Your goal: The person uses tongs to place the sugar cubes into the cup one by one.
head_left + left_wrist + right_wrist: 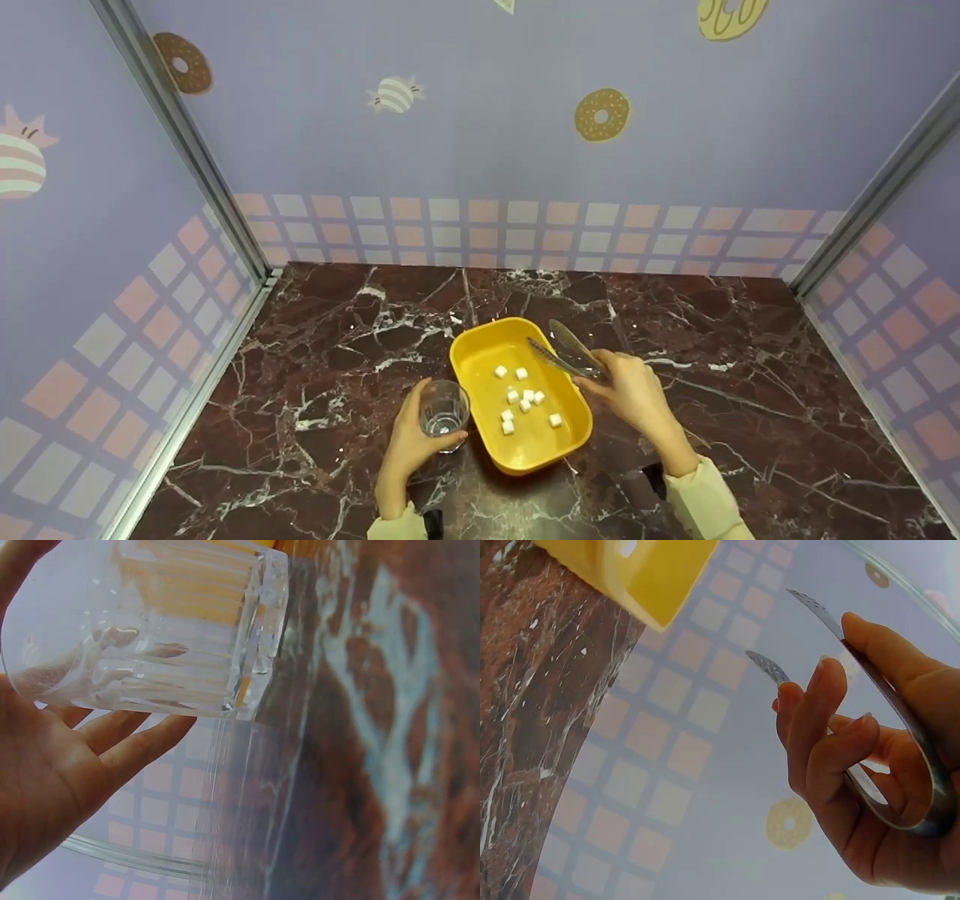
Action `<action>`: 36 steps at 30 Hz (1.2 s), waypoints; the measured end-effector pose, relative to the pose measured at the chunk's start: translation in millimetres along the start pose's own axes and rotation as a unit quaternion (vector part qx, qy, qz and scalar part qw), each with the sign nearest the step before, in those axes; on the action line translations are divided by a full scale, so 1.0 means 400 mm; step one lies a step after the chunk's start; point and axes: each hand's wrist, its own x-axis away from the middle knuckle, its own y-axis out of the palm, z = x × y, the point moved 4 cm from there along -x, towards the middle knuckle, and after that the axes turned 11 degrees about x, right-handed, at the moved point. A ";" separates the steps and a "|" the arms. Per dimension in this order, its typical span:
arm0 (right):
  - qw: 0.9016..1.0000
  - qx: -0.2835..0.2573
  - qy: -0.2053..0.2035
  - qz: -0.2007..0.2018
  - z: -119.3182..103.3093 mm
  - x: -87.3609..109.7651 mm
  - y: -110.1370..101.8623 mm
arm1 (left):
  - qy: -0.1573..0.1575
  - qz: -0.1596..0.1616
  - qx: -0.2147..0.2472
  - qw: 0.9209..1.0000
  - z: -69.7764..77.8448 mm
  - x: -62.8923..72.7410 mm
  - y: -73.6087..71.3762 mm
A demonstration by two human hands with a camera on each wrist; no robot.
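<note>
My left hand (409,446) grips a clear drinking glass (444,411), thumb on its near side and fingers round the far side. In the left wrist view the glass (187,630) has a faceted base close to the tabletop; whether it touches cannot be told. Just right of it sits a yellow tray (487,346) holding several small white cubes (528,395). My right hand (636,394) holds metal tongs (573,346) at the tray's right side. Their serrated tips stand apart with nothing between them, as the tongs (904,709) also show in the right wrist view.
Dark red marbled tabletop (337,375) surrounds the tray. A purple patterned wall (487,150) stands behind it, with more panels left and right. Metal posts (187,142) mark the corners.
</note>
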 end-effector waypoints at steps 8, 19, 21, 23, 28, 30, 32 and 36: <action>0.999 0.027 -0.017 -0.005 -0.047 -0.019 0.032 | -0.010 -0.003 -0.004 1.000 0.001 0.001 -0.001; 0.997 0.064 -0.042 -0.019 -0.075 -0.017 0.083 | -0.010 0.002 -0.007 1.000 0.000 0.003 0.000; 0.996 0.069 -0.043 -0.026 -0.076 -0.017 0.091 | -0.011 0.002 -0.007 1.000 0.000 0.003 0.000; 0.996 0.074 -0.044 -0.033 -0.077 -0.019 0.098 | -0.012 0.001 -0.007 1.000 0.000 0.002 0.001; 0.993 0.100 -0.052 -0.042 -0.082 -0.021 0.115 | -0.014 0.000 -0.011 1.000 0.001 0.000 0.000; 0.991 0.115 -0.056 -0.042 -0.085 -0.021 0.122 | -0.015 0.000 -0.010 1.000 0.002 0.000 -0.001; 0.990 0.123 -0.059 -0.042 -0.087 -0.020 0.131 | -0.016 -0.002 -0.010 1.000 0.003 -0.001 -0.001; 0.988 0.132 -0.061 -0.044 -0.092 -0.018 0.147 | -0.013 -0.001 -0.009 1.000 0.005 -0.001 -0.002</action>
